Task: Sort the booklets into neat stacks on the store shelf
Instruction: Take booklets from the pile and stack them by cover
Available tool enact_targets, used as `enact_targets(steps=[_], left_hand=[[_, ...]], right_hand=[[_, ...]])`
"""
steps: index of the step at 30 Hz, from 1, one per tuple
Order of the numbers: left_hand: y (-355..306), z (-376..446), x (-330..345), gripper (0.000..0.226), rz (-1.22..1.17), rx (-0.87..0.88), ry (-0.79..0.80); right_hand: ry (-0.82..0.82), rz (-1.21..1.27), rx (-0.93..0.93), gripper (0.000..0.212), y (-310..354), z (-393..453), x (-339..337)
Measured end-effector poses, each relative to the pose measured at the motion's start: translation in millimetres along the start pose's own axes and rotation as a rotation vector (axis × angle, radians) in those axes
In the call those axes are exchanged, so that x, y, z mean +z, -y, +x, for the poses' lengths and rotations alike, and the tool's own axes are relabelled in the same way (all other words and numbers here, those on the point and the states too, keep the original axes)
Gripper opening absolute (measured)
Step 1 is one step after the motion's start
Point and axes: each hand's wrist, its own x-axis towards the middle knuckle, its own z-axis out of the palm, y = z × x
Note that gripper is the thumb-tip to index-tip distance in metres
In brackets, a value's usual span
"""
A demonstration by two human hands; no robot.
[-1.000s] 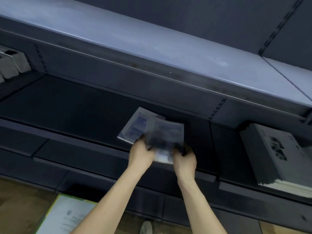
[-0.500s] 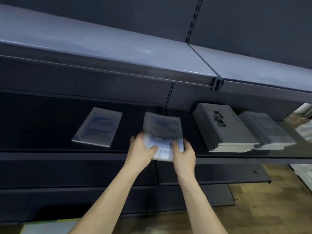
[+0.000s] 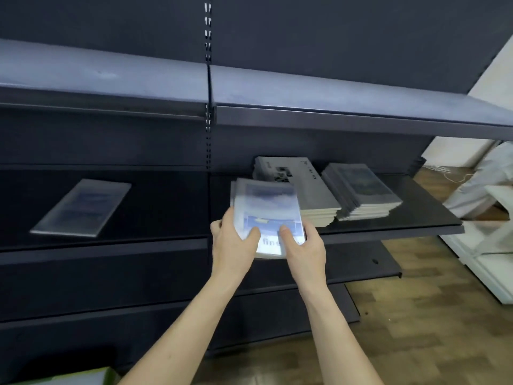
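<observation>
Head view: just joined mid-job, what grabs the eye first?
Both hands, left hand and right hand, grip a blurred blue-covered booklet bundle at the middle shelf front. Right of it sit two booklet stacks; a lone booklet lies far left.

A dark shelving unit (image 3: 111, 287) fills most of the view, with a dark back panel (image 3: 333, 37) and a slotted upright rail (image 3: 208, 79) in the middle. The upper shelf (image 3: 333, 90) looks pale blue-grey where light falls on it. To the right, the floor (image 3: 433, 315) is brown wood pattern. A cream wall (image 3: 497, 73) and white furniture (image 3: 491, 268) stand at the right edge.
</observation>
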Motion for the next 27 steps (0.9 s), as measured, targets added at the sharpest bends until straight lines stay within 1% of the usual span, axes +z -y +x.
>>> enact_targets(steps=[5,11,16,19,21,23,25,27], left_hand=[[-27.0,-31.4,53.8,0.061,0.002,0.034,0.026],[-53.9,-52.7,109.3,0.063,0.02,0.071,0.102],[-75.2,-53.7,145.6,0.071,0.058,0.069,0.171],[-85.0,-47.2,166.4,0.074,0.078,0.067,0.188],[-90.2,-40.8,181.4,0.075,0.071,0.061,0.2],[-94.6,-33.5,196.3,0.075,0.051,0.044,0.211],[-97.6,-24.2,210.1,0.069,0.044,0.035,0.211],[-97.0,-10.9,225.3,0.05,0.041,0.04,0.207]], right_hand=[[-0.027,0.021,-0.005,0.025,-7.4,2.6,-69.5],[-0.074,0.016,-0.025,0.029,-15.8,12.0,-131.9],[-0.131,0.028,-0.025,0.028,-18.4,27.2,-164.2],[-0.166,0.008,-0.023,0.023,-19.4,40.2,-180.1],[-0.189,-0.008,-0.014,0.02,-22.3,50.8,-189.7],[-0.213,-0.028,0.01,0.021,-26.3,63.1,-198.1],[-0.231,-0.035,0.039,0.024,-30.1,76.9,-204.5],[-0.238,-0.038,0.054,0.026,-34.6,93.3,-209.8]])
